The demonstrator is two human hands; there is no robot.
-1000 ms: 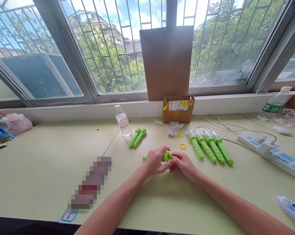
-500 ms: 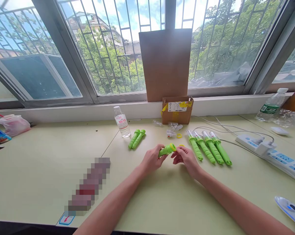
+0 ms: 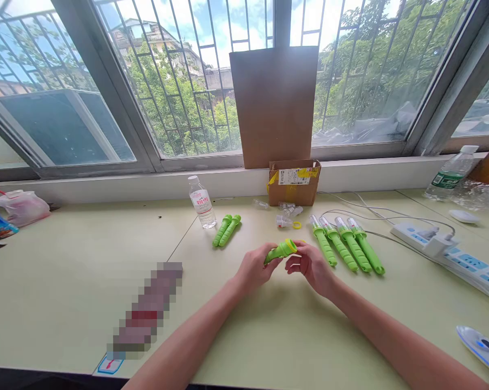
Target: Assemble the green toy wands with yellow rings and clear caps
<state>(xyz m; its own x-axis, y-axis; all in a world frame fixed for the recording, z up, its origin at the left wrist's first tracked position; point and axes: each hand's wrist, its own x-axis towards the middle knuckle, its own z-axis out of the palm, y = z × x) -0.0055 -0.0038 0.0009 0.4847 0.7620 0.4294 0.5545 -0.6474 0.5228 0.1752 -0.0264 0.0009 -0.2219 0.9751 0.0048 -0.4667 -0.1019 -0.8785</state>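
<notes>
My left hand point(image 3: 258, 268) is wrapped around a green spiral-ribbed plastic tube point(image 3: 280, 251), tilted with its wide end toward the right. At that end sits a yellow ring point(image 3: 292, 246), which the thumb and index finger of my right hand point(image 3: 312, 266) pinch at its edge. The other right fingers are curled below it. Several similar green tubes with clear tops point(image 3: 337, 246) lie side by side right of my right hand. Two more green tubes point(image 3: 227, 231), without clear tops, rest beyond my left hand. Another yellow ring point(image 3: 297, 225) lies past the hands.
Small clear plastic parts point(image 3: 287, 212) and a white-and-clear piece point(image 3: 283, 221) lie before a cardboard box point(image 3: 295, 187). A water bottle point(image 3: 202, 203) stands left of it. At the right are a power strip point(image 3: 463, 260) and cables. A blurred-out object point(image 3: 147, 311) lies left.
The green tube has shifted slightly right, its yellow-ringed end now tilted more toward my right hand. My right fingers have moved up against the ring.
</notes>
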